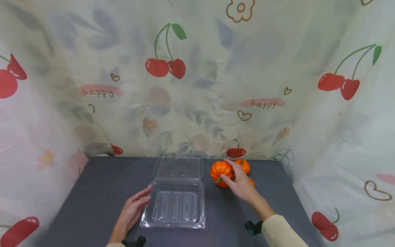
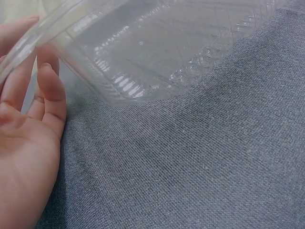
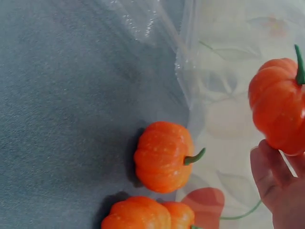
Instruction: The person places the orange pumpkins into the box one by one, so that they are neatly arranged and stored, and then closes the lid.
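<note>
My right hand point(image 1: 242, 183) grips a small orange toy pumpkin point(image 1: 220, 169) with a green stem, thumb on its near side and fingers behind. In the right wrist view that pumpkin point(image 3: 279, 105) is held up off the table, above the fingertips. Three other pumpkins lie close by, one of them point(image 3: 163, 156) in full view. My left hand point(image 1: 132, 209) holds the left rim of a clear plastic box point(image 1: 202, 206). The box stands with its lid point(image 1: 179, 168) folded back behind it. In the left wrist view the fingers point(image 2: 51, 93) lie under the rim.
A dark grey cloth point(image 1: 102, 192) covers the table. Printed curtains point(image 1: 197, 103) with cherries and hearts hang right behind it and along both sides. Another pumpkin point(image 1: 242, 166) sits near the back edge, behind my right hand. Black straps point(image 1: 253, 227) circle the wrists.
</note>
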Demonstrator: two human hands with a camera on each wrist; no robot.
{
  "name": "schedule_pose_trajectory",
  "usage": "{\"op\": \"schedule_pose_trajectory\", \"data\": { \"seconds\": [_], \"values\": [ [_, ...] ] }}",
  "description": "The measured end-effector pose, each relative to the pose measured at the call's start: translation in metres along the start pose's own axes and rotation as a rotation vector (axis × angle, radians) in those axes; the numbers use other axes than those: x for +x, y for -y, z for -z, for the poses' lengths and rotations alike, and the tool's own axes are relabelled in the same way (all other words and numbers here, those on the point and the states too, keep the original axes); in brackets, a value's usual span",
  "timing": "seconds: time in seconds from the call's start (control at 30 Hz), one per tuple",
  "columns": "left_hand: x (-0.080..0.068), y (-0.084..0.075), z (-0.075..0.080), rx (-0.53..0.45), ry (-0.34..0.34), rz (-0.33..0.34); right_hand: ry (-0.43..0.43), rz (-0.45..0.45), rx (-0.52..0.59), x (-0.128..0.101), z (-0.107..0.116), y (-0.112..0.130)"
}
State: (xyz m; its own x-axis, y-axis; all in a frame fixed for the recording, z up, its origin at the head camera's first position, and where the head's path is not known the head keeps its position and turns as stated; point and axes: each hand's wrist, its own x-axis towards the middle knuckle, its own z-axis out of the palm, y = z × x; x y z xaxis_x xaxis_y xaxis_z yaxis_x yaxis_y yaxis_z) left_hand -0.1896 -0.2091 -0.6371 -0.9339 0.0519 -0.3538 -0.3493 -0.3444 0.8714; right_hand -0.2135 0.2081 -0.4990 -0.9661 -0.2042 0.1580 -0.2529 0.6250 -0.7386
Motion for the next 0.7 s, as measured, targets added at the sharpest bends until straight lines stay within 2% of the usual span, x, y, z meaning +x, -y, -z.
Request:
{"op": "schedule_pose_trajectory", "data": {
  "seconds": [0.23,0.43,0.57,0.7],
  "values": [
    [0.001,0.002,0.001,-0.008,0.008,-0.014,0.021,0.047,-0.027,0.005,-0.001,0.006],
    [0.004,0.004,-0.002,-0.034,0.012,0.0,0.043,0.06,0.037,0.008,-0.006,0.009],
    [0.003,0.003,-0.001,-0.012,0.018,-0.001,0.057,0.072,0.092,0.011,-0.014,0.01],
    [0.001,0.002,-0.001,0.003,-0.003,-0.002,0.06,0.084,0.096,0.015,-0.024,0.01]
  ]
}}
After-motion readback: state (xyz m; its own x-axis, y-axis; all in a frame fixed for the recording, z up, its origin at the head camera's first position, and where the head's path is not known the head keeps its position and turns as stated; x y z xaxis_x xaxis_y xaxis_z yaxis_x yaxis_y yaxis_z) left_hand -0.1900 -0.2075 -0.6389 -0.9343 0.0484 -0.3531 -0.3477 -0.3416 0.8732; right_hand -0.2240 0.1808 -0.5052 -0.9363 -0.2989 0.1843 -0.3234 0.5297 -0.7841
